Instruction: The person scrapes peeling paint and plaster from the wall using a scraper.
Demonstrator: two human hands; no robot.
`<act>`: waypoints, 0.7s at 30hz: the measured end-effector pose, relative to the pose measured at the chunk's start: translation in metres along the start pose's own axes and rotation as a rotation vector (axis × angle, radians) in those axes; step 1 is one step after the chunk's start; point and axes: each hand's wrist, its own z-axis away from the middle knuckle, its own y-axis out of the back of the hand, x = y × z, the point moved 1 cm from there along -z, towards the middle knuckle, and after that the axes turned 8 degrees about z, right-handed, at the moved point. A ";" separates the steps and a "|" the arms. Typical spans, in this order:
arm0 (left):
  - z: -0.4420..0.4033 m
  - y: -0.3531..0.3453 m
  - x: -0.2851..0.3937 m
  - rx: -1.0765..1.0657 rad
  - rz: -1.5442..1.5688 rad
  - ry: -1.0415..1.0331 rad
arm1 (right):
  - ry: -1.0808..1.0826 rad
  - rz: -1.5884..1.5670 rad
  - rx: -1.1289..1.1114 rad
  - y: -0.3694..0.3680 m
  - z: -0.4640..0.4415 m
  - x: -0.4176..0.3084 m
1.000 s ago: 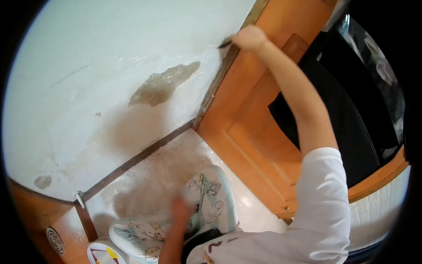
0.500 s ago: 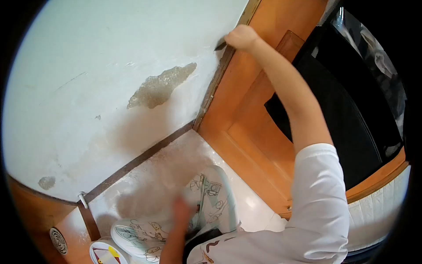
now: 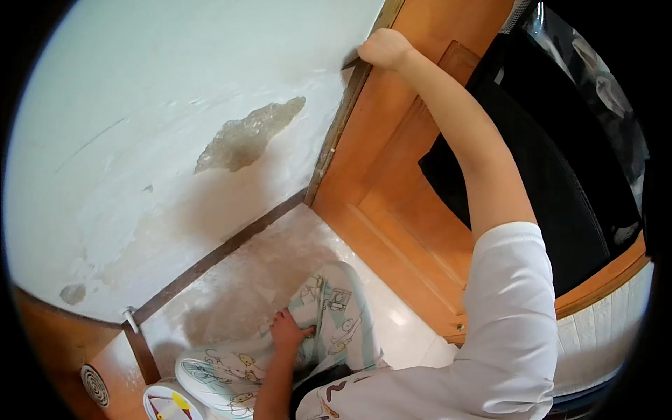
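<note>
Head view: blade (image 3: pixel 349 64) beyond right grip (image 3: pixel 385 48), by wall (image 3: pixel 175 63)

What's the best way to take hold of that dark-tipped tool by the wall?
Probably by the end away from the wall, where the right hand grips it, coming from the wooden panel side. The dark-tipped tool points its tip toward the wall, so that hold leaves it free; the gripped part is hidden.

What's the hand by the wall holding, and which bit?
The right hand grips a dark flat tool, probably a scraper; the gripped end is hidden in the fist.
</note>
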 end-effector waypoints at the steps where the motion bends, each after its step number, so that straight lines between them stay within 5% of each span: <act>1: 0.004 0.001 0.000 0.006 0.015 -0.006 | -0.007 -0.011 0.011 -0.005 0.000 -0.004; 7: 0.000 0.004 0.006 0.032 0.021 -0.016 | 0.041 0.038 -0.003 -0.007 -0.004 -0.004; 11: 0.004 0.002 0.004 0.013 0.032 0.015 | 0.008 -0.210 -0.135 0.022 0.013 -0.040; 12: 0.004 0.000 0.006 -0.005 0.018 0.005 | 0.151 -0.089 -0.128 -0.011 -0.005 -0.066; 21: 0.000 0.004 0.006 -0.034 -0.007 0.034 | 0.079 0.012 -0.028 -0.032 -0.014 -0.024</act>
